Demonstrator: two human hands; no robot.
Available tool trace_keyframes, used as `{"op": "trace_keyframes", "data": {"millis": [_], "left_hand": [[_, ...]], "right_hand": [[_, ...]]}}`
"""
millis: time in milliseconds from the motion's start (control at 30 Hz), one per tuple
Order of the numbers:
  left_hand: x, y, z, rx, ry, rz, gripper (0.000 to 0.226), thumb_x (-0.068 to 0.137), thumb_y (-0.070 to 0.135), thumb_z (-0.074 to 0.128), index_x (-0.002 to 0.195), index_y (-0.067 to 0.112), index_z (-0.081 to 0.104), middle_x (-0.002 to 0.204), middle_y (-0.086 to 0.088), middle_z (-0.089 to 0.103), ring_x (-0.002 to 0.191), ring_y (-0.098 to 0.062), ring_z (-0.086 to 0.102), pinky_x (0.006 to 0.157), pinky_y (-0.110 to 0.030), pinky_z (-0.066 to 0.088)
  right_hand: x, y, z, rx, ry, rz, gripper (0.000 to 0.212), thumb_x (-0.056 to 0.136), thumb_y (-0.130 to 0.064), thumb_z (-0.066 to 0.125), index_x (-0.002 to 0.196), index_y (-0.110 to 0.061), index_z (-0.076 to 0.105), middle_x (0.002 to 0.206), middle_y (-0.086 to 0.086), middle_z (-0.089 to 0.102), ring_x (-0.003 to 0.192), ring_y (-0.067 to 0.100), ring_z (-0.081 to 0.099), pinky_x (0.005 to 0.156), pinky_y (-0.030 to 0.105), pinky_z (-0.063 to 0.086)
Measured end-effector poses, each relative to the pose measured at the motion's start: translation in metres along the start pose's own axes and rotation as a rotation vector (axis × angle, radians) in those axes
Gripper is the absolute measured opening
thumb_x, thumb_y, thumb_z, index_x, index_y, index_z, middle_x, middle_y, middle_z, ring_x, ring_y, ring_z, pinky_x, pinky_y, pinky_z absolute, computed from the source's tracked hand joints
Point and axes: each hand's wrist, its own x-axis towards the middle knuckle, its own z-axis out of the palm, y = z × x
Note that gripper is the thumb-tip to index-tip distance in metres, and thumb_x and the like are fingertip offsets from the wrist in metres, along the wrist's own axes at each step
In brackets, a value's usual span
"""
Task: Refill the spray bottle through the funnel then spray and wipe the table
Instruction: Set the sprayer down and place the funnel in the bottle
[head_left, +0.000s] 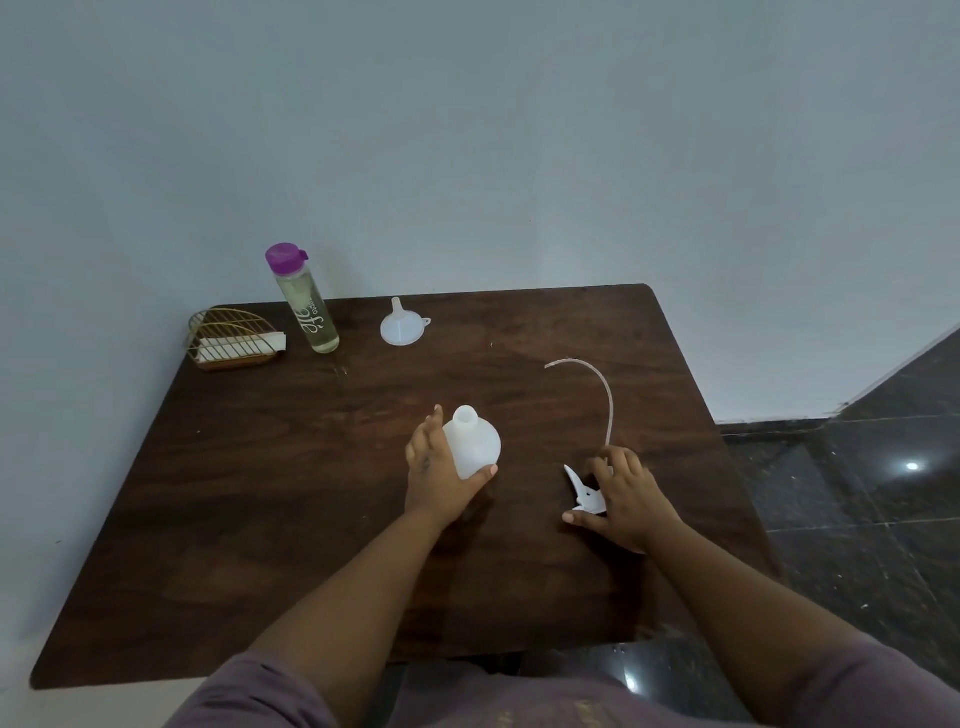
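Note:
A white spray bottle (474, 440) stands upright and uncapped in the middle of the dark wooden table (260, 493). My left hand (435, 470) wraps around its left side and base. The white spray head (584, 493) lies on the table to the right, its long tube (602, 395) curving away toward the back. My right hand (626, 496) rests on the spray head, fingers closed over it. A small white funnel (399, 327) lies mouth-down at the back. A clear bottle with a purple cap (306, 304), holding pale liquid, stands at the back left.
A gold wire holder (228, 338) with white cloth or tissue in it sits in the table's back left corner, against the pale wall. Dark glossy floor tiles (857, 493) lie to the right of the table.

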Motion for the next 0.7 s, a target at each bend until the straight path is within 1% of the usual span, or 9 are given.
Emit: {"op": "trace_keyframes", "data": {"millis": [67, 167, 300, 400, 533, 633, 700], "left_hand": [[0.002, -0.001, -0.001, -0.006, -0.01, -0.002, 0.113, 0.071, 0.054, 0.077, 0.153, 0.026, 0.005, 0.158, -0.003, 0.013, 0.143, -0.027, 0.016, 0.11, -0.046, 0.033], [0.004, -0.004, -0.001, -0.001, -0.027, 0.005, 0.11, 0.071, 0.055, 0.076, 0.152, 0.026, 0.009, 0.157, -0.001, 0.015, 0.142, -0.026, 0.016, 0.11, -0.044, 0.033], [0.004, -0.01, -0.002, 0.012, -0.048, 0.029, 0.095, 0.073, 0.057, 0.073, 0.148, 0.025, 0.023, 0.15, 0.0, 0.027, 0.136, -0.025, 0.026, 0.104, -0.042, 0.038], [0.007, -0.013, -0.004, 0.036, -0.037, 0.047, 0.089, 0.074, 0.057, 0.071, 0.144, 0.021, 0.029, 0.148, -0.001, 0.031, 0.134, -0.024, 0.027, 0.103, -0.04, 0.038], [0.01, -0.015, -0.013, 0.033, -0.049, 0.039, 0.097, 0.073, 0.054, 0.074, 0.148, 0.019, 0.023, 0.153, -0.001, 0.025, 0.14, -0.025, 0.02, 0.108, -0.042, 0.034], [0.008, -0.016, -0.022, -0.021, -0.1, 0.006, 0.112, 0.066, 0.059, 0.077, 0.152, 0.024, 0.015, 0.157, 0.002, 0.017, 0.144, -0.024, 0.011, 0.11, -0.044, 0.031], [0.008, -0.017, -0.029, -0.032, -0.112, -0.014, 0.12, 0.062, 0.065, 0.077, 0.153, 0.025, 0.011, 0.158, 0.001, 0.014, 0.144, -0.024, 0.008, 0.112, -0.045, 0.028]], "right_hand": [[0.002, -0.002, -0.003, 0.01, 0.04, 0.002, 0.081, 0.071, -0.09, 0.024, 0.115, -0.027, 0.048, 0.129, -0.002, 0.041, 0.124, 0.019, 0.036, 0.099, 0.033, 0.036], [0.011, -0.008, -0.007, 0.036, 0.091, -0.007, 0.075, 0.078, -0.083, 0.023, 0.116, -0.025, 0.048, 0.128, -0.001, 0.041, 0.124, 0.02, 0.035, 0.1, 0.035, 0.034], [0.026, -0.023, -0.013, 0.038, 0.15, -0.029, 0.069, 0.082, -0.077, 0.028, 0.116, -0.021, 0.051, 0.128, 0.002, 0.044, 0.124, 0.022, 0.039, 0.099, 0.039, 0.037], [0.038, -0.034, -0.017, 0.05, 0.166, -0.048, 0.068, 0.083, -0.073, 0.032, 0.12, -0.019, 0.052, 0.129, 0.005, 0.046, 0.125, 0.025, 0.04, 0.1, 0.041, 0.038], [0.054, -0.05, -0.02, 0.079, 0.177, -0.051, 0.06, 0.086, -0.066, 0.039, 0.123, -0.02, 0.05, 0.131, 0.006, 0.045, 0.124, 0.025, 0.04, 0.099, 0.041, 0.04], [0.066, -0.06, -0.021, 0.127, 0.181, -0.053, 0.052, 0.088, -0.061, 0.045, 0.124, -0.023, 0.048, 0.132, 0.004, 0.043, 0.124, 0.025, 0.039, 0.097, 0.041, 0.04], [0.075, -0.066, -0.023, 0.18, 0.182, -0.047, 0.048, 0.089, -0.06, 0.043, 0.123, -0.025, 0.047, 0.132, 0.003, 0.042, 0.124, 0.024, 0.038, 0.097, 0.041, 0.04]]}}
